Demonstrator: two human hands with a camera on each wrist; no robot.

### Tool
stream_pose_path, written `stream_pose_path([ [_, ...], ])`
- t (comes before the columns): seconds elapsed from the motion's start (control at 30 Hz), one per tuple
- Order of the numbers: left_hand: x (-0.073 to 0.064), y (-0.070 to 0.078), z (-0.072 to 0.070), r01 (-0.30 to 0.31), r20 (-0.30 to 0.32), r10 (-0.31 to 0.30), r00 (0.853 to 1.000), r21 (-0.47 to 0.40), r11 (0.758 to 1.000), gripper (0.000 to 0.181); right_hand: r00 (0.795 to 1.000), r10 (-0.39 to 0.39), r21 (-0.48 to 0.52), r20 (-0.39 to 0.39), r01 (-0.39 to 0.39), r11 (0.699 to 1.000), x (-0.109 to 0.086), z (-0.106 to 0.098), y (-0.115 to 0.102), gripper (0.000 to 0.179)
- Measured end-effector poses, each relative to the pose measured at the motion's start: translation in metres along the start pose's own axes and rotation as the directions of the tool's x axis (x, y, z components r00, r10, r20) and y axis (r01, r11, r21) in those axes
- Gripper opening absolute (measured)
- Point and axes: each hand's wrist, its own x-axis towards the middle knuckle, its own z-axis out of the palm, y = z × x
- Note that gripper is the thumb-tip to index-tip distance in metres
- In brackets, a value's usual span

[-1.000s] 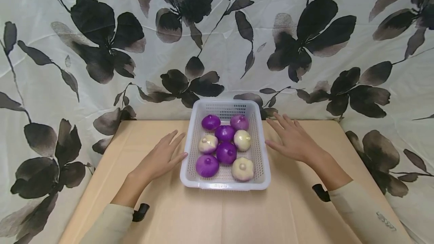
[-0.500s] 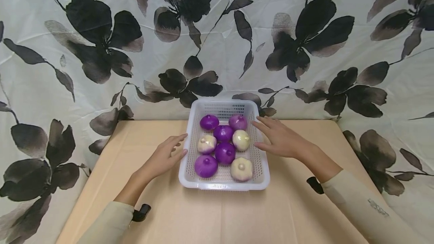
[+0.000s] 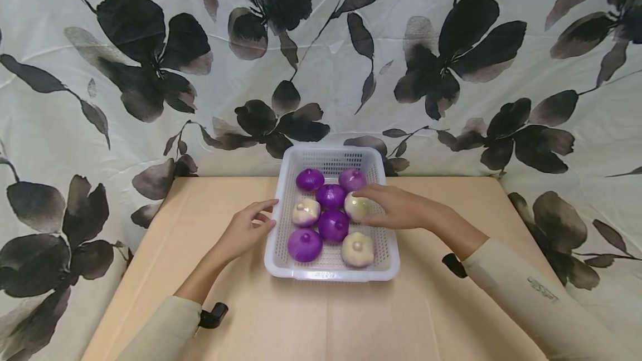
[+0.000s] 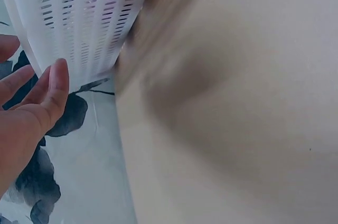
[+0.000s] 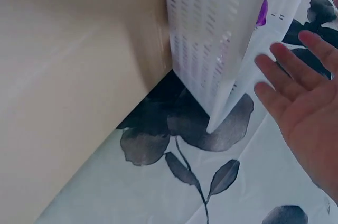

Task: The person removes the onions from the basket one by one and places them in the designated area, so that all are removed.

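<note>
Floral cloth (image 3: 366, 127) backs the basket (image 3: 331, 275); spread right hand (image 3: 396, 209) apparently reaches for pale bulb (image 3: 354, 208), next needing a pinch; left hand (image 3: 244, 233) relaxed.

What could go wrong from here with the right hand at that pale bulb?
The right hand might knock the purple bulb just beyond the pale bulb. The pale bulb looks smooth and round, so it could slip. The basket may shift if bumped: the left hand is at its rim without gripping it.
</note>
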Motion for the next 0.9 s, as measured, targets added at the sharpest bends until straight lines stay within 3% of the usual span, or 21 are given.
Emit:
stream_pose_path([
  [0.2, 0.002, 0.002, 0.002, 0.047, 0.009, -0.047, 0.999, -0.066, 0.997, 0.055, 0.991, -0.051, 0.043, 0.12, 0.046, 0.998, 0.009, 0.001, -0.006, 0.057],
  [0.43, 0.005, 0.003, 0.001, 0.084, 0.056, -0.074, 0.996, -0.202, 0.976, 0.058, 0.961, -0.058, 0.051, 0.269, 0.046, 0.998, 0.02, 0.003, -0.01, 0.05],
  [0.67, 0.003, 0.001, -0.001, 0.103, 0.081, -0.085, 0.993, -0.261, 0.96, 0.059, 0.905, 0.004, 0.024, 0.425, -0.016, 1.0, 0.032, 0.011, -0.014, 0.045],
  [0.9, 0.005, 0.003, -0.001, 0.085, 0.087, -0.064, 0.994, -0.267, 0.96, 0.058, 0.863, 0.071, -0.061, 0.5, -0.047, 0.997, 0.039, 0.015, -0.018, 0.044],
])
